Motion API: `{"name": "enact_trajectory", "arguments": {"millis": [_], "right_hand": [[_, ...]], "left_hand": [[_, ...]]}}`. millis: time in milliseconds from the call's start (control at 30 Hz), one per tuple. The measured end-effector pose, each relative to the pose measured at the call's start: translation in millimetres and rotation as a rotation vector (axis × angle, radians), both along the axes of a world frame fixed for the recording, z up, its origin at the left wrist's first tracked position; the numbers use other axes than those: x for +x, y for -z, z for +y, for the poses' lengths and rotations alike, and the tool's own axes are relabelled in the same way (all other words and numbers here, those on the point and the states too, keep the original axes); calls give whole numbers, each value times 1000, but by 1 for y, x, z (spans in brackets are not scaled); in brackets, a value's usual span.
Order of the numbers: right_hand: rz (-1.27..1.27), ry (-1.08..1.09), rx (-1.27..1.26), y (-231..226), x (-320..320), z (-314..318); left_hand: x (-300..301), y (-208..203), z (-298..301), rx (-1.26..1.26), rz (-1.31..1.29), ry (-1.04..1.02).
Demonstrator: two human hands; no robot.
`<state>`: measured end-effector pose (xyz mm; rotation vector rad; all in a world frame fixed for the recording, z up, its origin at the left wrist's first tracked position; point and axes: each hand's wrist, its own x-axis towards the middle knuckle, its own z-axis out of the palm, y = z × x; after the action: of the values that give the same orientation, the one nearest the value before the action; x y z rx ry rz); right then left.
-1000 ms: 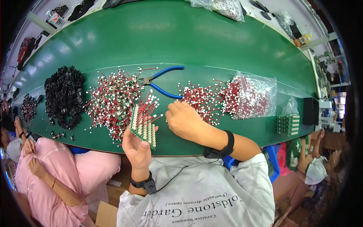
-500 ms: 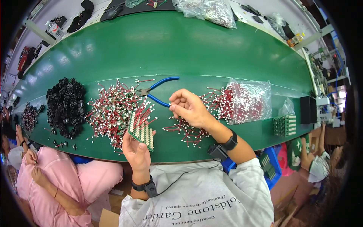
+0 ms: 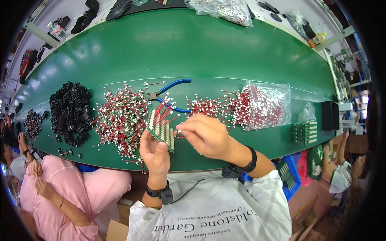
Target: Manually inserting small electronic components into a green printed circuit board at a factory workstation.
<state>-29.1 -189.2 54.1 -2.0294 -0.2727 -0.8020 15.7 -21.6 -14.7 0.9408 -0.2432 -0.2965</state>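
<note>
My left hand [image 3: 154, 157] grips the lower end of a green circuit board panel [image 3: 164, 131] covered in rows of cream connectors. Short red wires with white plugs [image 3: 164, 109] stand up from the panel's far end. Beside the panel's right edge is my right hand [image 3: 209, 135], its fingers pinched on a small red wire lead with a white plug [image 3: 179, 131]; the hand partly hides it. Left of the panel lies a large heap of red wire leads [image 3: 120, 116]. Blue-handled cutters [image 3: 175, 83] rest behind the panel.
Beyond my right hand, more red leads spill from a clear plastic bag [image 3: 273, 106]. Stacked green boards [image 3: 304, 131] and a black box [image 3: 329, 115] stand at the right. A black parts pile [image 3: 69, 114] lies left. A person in pink [image 3: 68, 188] sits to my left.
My right hand has come down and nearer, from over the loose leads to the panel's right edge. My left hand and the panel have shifted slightly right and nearer.
</note>
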Motion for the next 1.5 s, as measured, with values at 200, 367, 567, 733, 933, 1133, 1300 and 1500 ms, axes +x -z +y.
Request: {"name": "enact_trajectory", "arguments": {"millis": [200,367,567,733,933,1133,1300,1500], "right_hand": [[23,-4,-179,-5,-2,14],[123,-45,-231,0,2,14],[166,-92,-252,-4,2,13],[218,-101,-354,-13,1,10],[228,-149,-470,-23,4,6],[163,-94,-273,-16,4,11],[264,-181,-27,-16,3,14],[318,-196,56,-7,6,15]], "left_hand": [[-6,5,2,6,-52,-10],[-10,1,5,74,-134,-10],[-6,7,12,145,-207,8],[-6,7,13,144,-230,18],[-1,-5,16,188,-294,75],[-1,-3,19,186,-342,60],[0,-3,23,196,-363,75],[0,0,24,226,-372,80]]}}
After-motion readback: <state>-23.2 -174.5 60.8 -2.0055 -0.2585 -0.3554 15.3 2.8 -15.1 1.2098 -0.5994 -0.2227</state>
